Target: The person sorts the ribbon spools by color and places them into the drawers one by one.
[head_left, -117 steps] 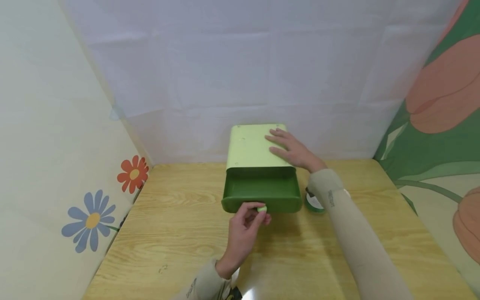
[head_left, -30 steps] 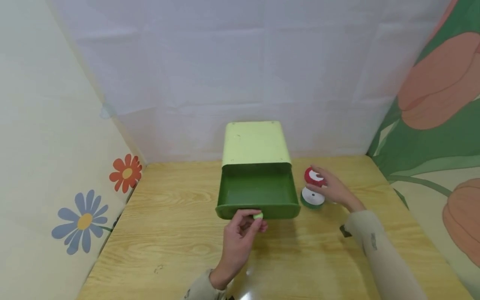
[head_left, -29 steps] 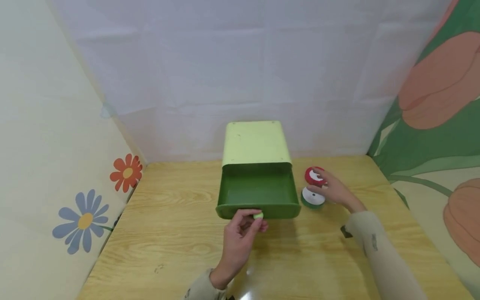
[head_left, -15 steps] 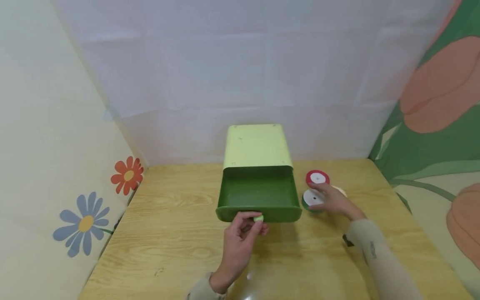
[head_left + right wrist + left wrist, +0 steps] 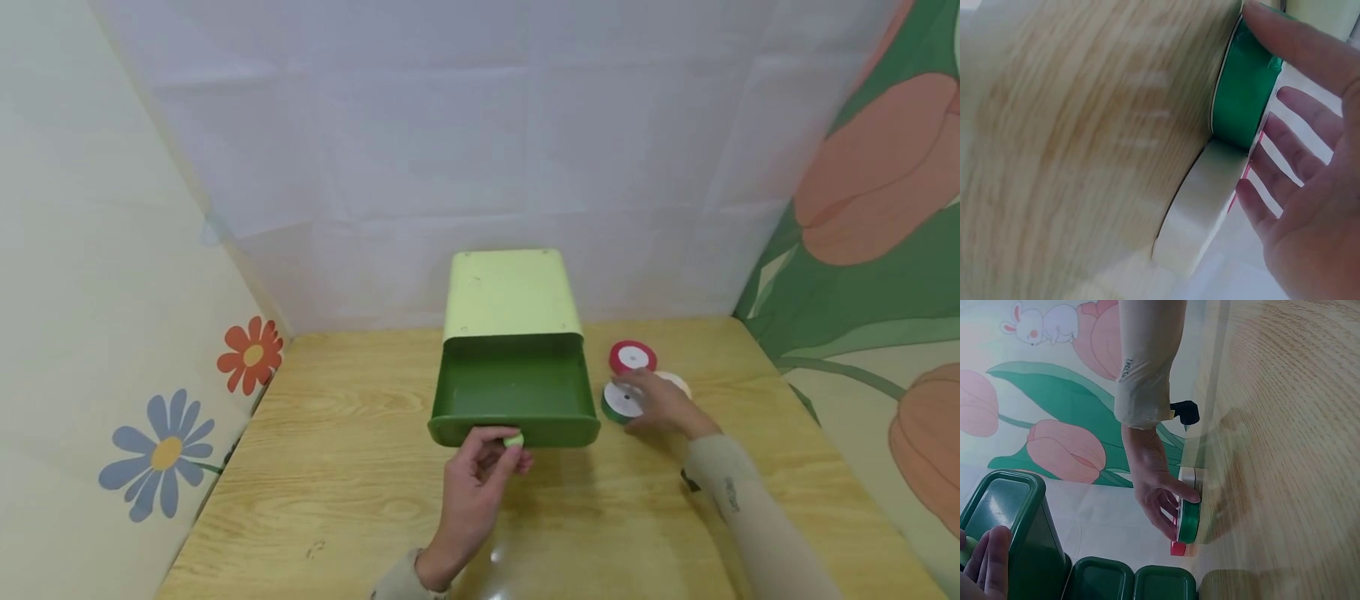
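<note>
My left hand [image 5: 474, 492] pinches the light green knob [image 5: 514, 439] of a dark green drawer [image 5: 513, 429], pulled out from the top of a pale green drawer unit [image 5: 513, 292]. The inside of the drawer is bare. My right hand [image 5: 663, 404] spans a spool of green ribbon [image 5: 621, 402] lying flat on the table, thumb at its near side and fingertips at its far edge. A spool of red ribbon [image 5: 632, 357] lies just behind it. Beside them, partly hidden by the right hand, is a spool of cream ribbon [image 5: 1194, 209].
Two closed drawer fronts [image 5: 1165, 582] sit below the open drawer. The wooden table [image 5: 345, 467] runs back to a white-covered wall [image 5: 420, 167]. Printed flower panels stand at both sides.
The right hand has left the unit's top and come over to the ribbon spools, then lower onto the green one. The left hand keeps its pinch on the knob, with the drawer slightly farther out.
</note>
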